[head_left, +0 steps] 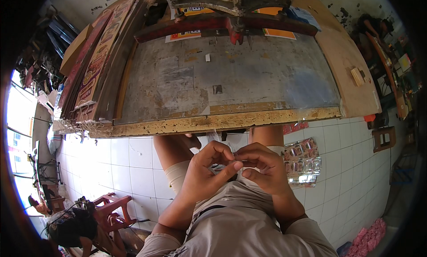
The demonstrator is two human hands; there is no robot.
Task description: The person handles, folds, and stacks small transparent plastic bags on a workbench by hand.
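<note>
My left hand (210, 169) and my right hand (265, 169) meet above my lap, just in front of the workbench's near edge. The fingers of both are bent, and their tips pinch together. A small bit of something clear and shiny seems to show at the fingertips. Its kind is too small and covered to make out. Beyond the hands lies the workbench's worn grey top (178, 79), with a chipped yellowish front edge (222, 122).
A dark red clamp bar (191, 27) crosses the bench's back. Long cardboard strips (104, 52) are stacked at left. Clear-packed sheets (302, 161) lie on the white tiled floor at right. One person (73, 228) is at lower left by a red stool (111, 212); another (376, 26) is far right.
</note>
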